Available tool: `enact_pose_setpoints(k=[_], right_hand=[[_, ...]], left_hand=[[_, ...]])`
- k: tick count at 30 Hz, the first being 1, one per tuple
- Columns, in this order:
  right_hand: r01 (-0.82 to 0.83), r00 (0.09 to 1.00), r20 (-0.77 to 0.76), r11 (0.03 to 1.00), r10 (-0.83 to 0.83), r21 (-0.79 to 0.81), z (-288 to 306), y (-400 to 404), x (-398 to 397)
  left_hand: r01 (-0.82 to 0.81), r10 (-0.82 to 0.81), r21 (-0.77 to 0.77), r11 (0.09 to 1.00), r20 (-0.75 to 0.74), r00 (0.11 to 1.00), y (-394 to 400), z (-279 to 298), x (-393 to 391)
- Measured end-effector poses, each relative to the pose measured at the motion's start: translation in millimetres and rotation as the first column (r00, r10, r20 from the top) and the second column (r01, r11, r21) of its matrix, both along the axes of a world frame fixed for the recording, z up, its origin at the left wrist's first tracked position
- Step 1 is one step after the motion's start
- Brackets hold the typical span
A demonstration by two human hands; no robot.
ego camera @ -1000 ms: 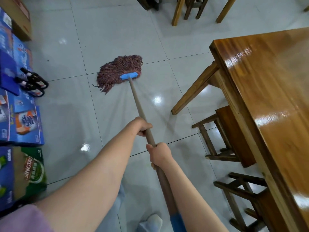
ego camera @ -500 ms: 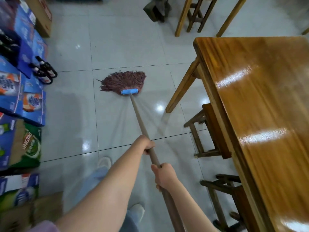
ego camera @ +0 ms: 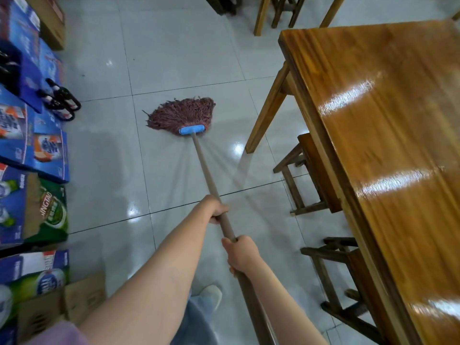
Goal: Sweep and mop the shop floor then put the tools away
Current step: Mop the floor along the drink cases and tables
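Swung rightward since earlier, the reddish-brown string mop (ego camera: 183, 115) is gripped by curled left hand (ego camera: 216, 210) and right hand (ego camera: 242, 253); "SINGTAO" is read on the left green carton (ego camera: 51, 210).

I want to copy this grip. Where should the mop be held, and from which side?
Grip the mop by its long round handle, mid-shaft, as the left hand and right hand do, one above the other, from the near raised end; the head lies far.
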State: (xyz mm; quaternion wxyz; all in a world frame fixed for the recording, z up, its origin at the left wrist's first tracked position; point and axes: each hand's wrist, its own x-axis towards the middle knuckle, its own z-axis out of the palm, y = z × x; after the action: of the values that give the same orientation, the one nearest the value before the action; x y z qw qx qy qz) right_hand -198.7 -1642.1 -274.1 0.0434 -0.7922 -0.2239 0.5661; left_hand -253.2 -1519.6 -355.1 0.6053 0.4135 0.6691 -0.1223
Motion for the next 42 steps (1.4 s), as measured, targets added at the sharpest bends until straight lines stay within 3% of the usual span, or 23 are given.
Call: enact_pose_setpoints(k=[14,26,35,42], right_hand=[[-0.132,0.989,0.065,0.991,0.130,0.024,35,-13,20],[-0.144,0.985,0.097,0.989,0.140,0.031,3,-84,58],[-0.110,0.993,0.058,0.991,0.106,0.080,-28,-53,39],[-0.033,0.999,0.005,0.996,0.033,0.078,-30,23,29]], left_hand=[[0.021,-0.020,-0.035,0.999,0.027,0.999,-15,23,20],[-0.066,0.067,-0.013,0.998,0.110,0.992,-89,12,52],[-0.116,0.115,0.003,0.993,0.099,0.988,-56,-2,39],[-0.082,0.078,0.047,0.996,0.074,0.994,20,-3,25]])
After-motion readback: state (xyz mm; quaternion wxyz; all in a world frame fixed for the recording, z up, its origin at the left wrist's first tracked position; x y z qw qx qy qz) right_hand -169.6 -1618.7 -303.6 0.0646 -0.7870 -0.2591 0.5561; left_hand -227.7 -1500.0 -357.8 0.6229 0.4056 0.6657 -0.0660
